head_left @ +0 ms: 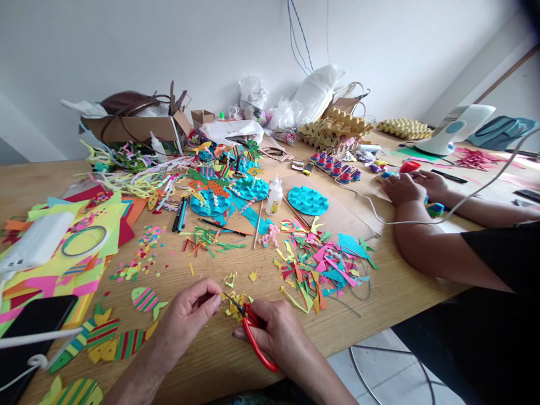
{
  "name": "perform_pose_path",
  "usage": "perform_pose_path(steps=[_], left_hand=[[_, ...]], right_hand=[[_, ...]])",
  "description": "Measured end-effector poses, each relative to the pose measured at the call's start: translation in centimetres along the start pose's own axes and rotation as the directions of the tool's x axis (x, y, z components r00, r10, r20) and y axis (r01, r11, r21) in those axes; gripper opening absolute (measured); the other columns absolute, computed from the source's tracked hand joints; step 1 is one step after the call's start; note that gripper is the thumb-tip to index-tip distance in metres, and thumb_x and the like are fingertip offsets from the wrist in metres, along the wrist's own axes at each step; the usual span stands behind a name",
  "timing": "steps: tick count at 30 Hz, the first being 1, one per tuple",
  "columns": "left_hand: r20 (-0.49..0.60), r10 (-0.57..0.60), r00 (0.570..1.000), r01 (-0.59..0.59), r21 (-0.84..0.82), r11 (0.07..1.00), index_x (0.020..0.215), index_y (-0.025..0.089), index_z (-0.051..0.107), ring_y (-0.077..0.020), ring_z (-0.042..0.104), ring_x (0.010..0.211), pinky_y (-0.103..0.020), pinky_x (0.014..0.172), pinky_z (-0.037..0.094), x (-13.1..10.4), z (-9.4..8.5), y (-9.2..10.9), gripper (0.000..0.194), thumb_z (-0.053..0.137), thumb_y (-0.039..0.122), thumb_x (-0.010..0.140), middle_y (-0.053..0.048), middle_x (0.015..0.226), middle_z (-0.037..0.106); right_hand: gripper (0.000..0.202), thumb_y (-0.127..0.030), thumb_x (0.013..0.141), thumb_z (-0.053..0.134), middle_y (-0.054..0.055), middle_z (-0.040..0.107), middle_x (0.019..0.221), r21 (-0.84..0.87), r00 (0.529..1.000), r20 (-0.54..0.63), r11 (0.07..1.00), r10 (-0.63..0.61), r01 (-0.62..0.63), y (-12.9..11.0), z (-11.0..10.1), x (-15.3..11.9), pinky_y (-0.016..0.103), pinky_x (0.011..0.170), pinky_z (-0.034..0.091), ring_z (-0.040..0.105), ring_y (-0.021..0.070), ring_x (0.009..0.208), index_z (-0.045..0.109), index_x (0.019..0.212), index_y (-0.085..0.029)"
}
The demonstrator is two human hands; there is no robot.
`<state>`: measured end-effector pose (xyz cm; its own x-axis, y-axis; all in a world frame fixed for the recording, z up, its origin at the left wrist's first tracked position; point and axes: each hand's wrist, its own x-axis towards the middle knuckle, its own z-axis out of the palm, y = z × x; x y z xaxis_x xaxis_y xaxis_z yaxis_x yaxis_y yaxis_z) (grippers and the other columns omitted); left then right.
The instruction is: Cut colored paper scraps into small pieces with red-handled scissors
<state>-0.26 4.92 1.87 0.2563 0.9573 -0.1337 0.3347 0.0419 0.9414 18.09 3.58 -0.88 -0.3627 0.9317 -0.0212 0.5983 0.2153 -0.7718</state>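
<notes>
My right hand (pixel 280 326) grips a pair of scissors (pixel 256 344) with red handles and dark blades pointing up and left. The blade tips reach close to the fingertips of my left hand (pixel 189 309). Thumb and forefinger of that hand are pinched together; whatever may be between them is too small to make out. Beneath the blades lies a small heap of yellow paper scraps (pixel 236 306). Left of my left hand are striped paper fish, among them a pink-and-green one (pixel 144 299) and a red-and-green one (pixel 130 343).
Coloured paper offcuts (pixel 323 264) spread across the middle, near a glue bottle (pixel 275 196) and a blue egg-carton disc (pixel 307 201). A phone (pixel 37 332) and white power strip (pixel 37 242) lie left. At right, another person's hands (pixel 405 188) work beside a white cable (pixel 379 220).
</notes>
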Motion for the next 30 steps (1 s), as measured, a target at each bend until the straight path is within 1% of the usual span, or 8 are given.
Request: perform_pose_path(steps=[6,11,15,19,24,26,27,30], left_hand=[[-0.039,-0.02,0.999,0.02,-0.009,1.0,0.065,0.02,0.051,-0.0143,0.043,0.062,-0.023,0.059,0.036,-0.1,0.0,0.4,0.017,0.046,0.028,0.078,0.004,0.061,0.043],[-0.017,-0.013,1.0,0.013,0.001,1.0,0.064,0.02,0.051,-0.0141,0.043,0.061,-0.022,0.058,0.037,-0.1,-0.5,0.3,0.016,0.047,0.027,0.078,0.004,0.061,0.043],[0.002,-0.033,0.999,0.033,0.015,0.999,0.063,0.02,0.051,-0.0138,0.042,0.06,-0.022,0.057,0.036,0.0,-0.9,0.2,0.016,0.048,0.027,0.078,0.005,0.06,0.042],[-0.027,-0.065,0.998,0.065,0.01,0.998,0.065,0.02,0.053,-0.0144,0.045,0.061,-0.022,0.058,0.038,-0.1,-0.9,0.3,0.016,0.049,0.03,0.077,0.005,0.06,0.044],[-0.064,-0.068,0.996,0.068,-0.01,0.998,0.069,0.019,0.055,-0.0144,0.048,0.062,-0.022,0.059,0.04,-0.3,-0.7,0.1,0.015,0.048,0.031,0.077,0.004,0.06,0.048],[-0.066,-0.072,0.995,0.072,-0.003,0.997,0.069,0.019,0.055,-0.0142,0.049,0.061,-0.022,0.058,0.041,-0.2,-1.3,-0.2,0.015,0.049,0.031,0.077,0.004,0.059,0.049],[-0.071,-0.069,0.995,0.071,0.014,0.997,0.069,0.02,0.054,-0.0141,0.049,0.061,-0.022,0.058,0.041,-0.1,-2.0,-0.3,0.015,0.049,0.031,0.076,0.004,0.059,0.049],[-0.127,-0.041,0.991,0.06,0.151,0.987,0.068,0.02,0.054,-0.0142,0.049,0.058,-0.022,0.056,0.04,0.2,-5.5,-0.9,0.016,0.05,0.034,0.075,0.004,0.059,0.049]], right_hand=[[0.038,-0.039,0.075,0.061,-0.008,0.032,0.047,-0.045,1.0,0.001,0.999,-0.02,0.02,0.0,-0.1,0.0,0.018,0.042,0.017,0.027,0.0051,0.043,0.043,0.051,-0.016],[0.036,-0.037,0.07,0.066,-0.008,0.032,0.047,-0.051,1.0,0.016,0.999,-0.016,0.016,0.2,0.0,0.0,0.018,0.042,0.018,0.026,0.0053,0.043,0.045,0.05,-0.016],[0.033,-0.034,0.07,0.067,-0.008,0.032,0.047,-0.05,0.998,0.058,0.999,0.024,-0.021,0.0,-0.1,-0.1,0.018,0.042,0.018,0.027,0.0056,0.044,0.046,0.051,-0.016],[0.03,-0.038,0.074,0.064,-0.008,0.037,0.05,-0.031,0.989,0.128,0.997,0.073,-0.069,-0.6,-0.9,-0.6,0.017,0.043,0.02,0.03,0.0061,0.046,0.049,0.059,-0.017],[0.031,-0.042,0.077,0.058,-0.008,0.04,0.053,-0.02,0.98,0.191,0.998,0.064,-0.061,-1.0,-1.5,-0.8,0.018,0.044,0.021,0.032,0.0069,0.048,0.049,0.061,-0.017],[0.029,-0.039,0.079,0.055,-0.007,0.042,0.053,-0.026,0.979,0.186,0.997,0.078,-0.075,-0.8,-1.4,-0.7,0.019,0.045,0.022,0.033,0.0075,0.049,0.048,0.061,-0.017],[0.028,-0.037,0.079,0.053,-0.006,0.043,0.054,-0.035,0.981,0.174,0.996,0.087,-0.082,-0.7,-1.4,-0.7,0.019,0.046,0.023,0.034,0.008,0.049,0.048,0.06,-0.017],[0.027,-0.036,0.078,0.052,-0.004,0.047,0.056,-0.077,0.984,0.138,0.992,0.108,-0.098,0.0,-1.2,-0.6,0.021,0.048,0.024,0.037,0.0097,0.051,0.046,0.06,-0.017]])
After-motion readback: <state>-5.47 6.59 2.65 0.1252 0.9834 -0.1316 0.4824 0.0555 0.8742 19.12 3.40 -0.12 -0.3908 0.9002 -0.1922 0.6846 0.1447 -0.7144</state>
